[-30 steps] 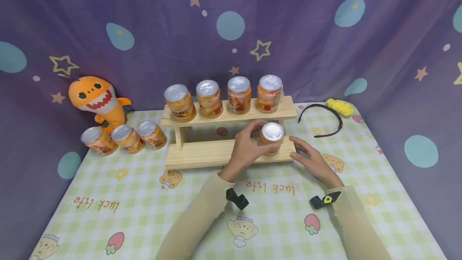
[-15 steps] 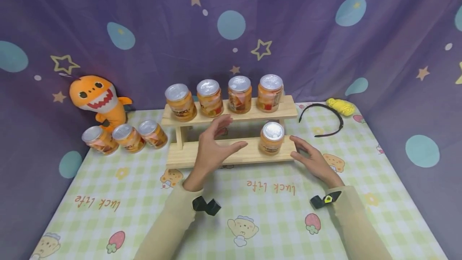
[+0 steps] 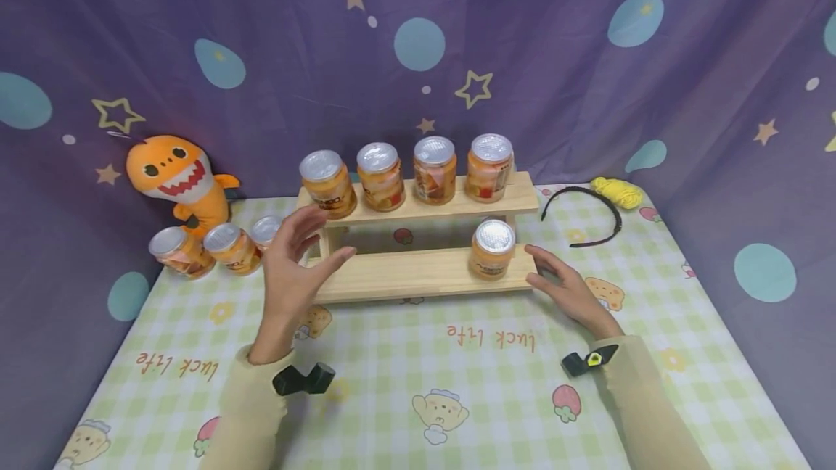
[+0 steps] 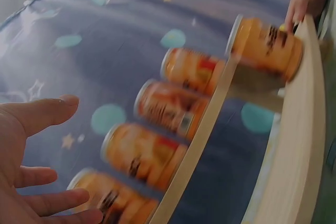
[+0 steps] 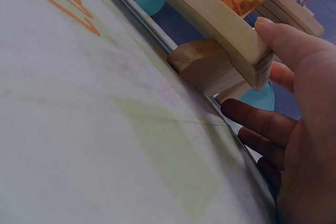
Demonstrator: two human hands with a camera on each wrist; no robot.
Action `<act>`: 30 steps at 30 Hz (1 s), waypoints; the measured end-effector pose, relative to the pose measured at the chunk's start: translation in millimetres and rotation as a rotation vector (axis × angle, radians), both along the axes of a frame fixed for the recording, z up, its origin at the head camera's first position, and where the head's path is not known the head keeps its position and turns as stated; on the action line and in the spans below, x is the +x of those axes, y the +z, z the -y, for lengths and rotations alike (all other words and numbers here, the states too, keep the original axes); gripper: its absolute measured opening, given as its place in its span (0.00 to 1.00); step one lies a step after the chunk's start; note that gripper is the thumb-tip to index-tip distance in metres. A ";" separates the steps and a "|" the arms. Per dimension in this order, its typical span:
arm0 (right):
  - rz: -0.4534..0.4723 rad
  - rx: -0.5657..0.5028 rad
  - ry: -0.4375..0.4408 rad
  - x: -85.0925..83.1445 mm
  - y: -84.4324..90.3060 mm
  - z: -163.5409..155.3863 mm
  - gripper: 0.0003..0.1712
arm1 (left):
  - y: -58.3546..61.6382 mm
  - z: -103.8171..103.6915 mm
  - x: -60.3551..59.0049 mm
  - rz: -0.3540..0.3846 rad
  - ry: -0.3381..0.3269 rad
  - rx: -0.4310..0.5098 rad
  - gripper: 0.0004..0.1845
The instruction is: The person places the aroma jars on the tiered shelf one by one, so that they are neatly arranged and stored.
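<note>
At the left end of the wooden shelf (image 3: 392, 274), the left hand (image 3: 286, 274) is empty, fingers spread, partly masking the nearest table jar (image 3: 265, 229). Caution: a sideways brush could topple that jar; raised fingertips could catch the leftmost top-row jar (image 3: 329, 186). The right hand (image 3: 570, 297) touches the right end, grasping no jar. Uneven pressure there could skew the frame, shifting the bottom-row jar (image 3: 493, 251) near that end.
</note>
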State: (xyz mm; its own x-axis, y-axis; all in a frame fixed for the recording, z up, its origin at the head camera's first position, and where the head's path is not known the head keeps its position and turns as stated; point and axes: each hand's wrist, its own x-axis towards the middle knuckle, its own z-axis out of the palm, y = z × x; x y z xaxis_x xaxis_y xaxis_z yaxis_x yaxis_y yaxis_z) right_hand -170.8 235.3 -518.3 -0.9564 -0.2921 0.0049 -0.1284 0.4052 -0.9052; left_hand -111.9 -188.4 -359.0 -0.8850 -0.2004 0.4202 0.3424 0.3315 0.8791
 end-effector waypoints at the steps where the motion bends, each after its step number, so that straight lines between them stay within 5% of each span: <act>1: 0.001 0.001 0.000 -0.3 -0.3 0.0 0.35 | 0.1 5.9 1.0 -0.005 0.018 0.009 0.38; 15: -0.004 0.020 0.000 -1.2 0.2 -0.3 0.34 | -1.7 89.9 5.2 0.060 0.356 0.180 0.31; 24: 0.023 -0.008 -0.005 0.2 0.6 0.1 0.35 | -4.4 142.2 -1.3 -0.014 0.512 0.318 0.30; 30: 0.021 -0.012 0.004 -0.2 0.3 -0.2 0.36 | -11.0 172.8 -8.0 0.074 0.662 0.312 0.29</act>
State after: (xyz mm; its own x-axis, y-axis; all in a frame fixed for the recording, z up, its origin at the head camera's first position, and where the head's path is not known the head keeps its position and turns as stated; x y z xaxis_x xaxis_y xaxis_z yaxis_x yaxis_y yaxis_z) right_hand -171.0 235.4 -517.9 -0.9552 -0.2957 -0.0119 -0.1107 0.3943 -0.9123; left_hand -119.9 -361.2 -370.0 -0.5613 -0.8031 0.2002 0.0936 0.1788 0.9794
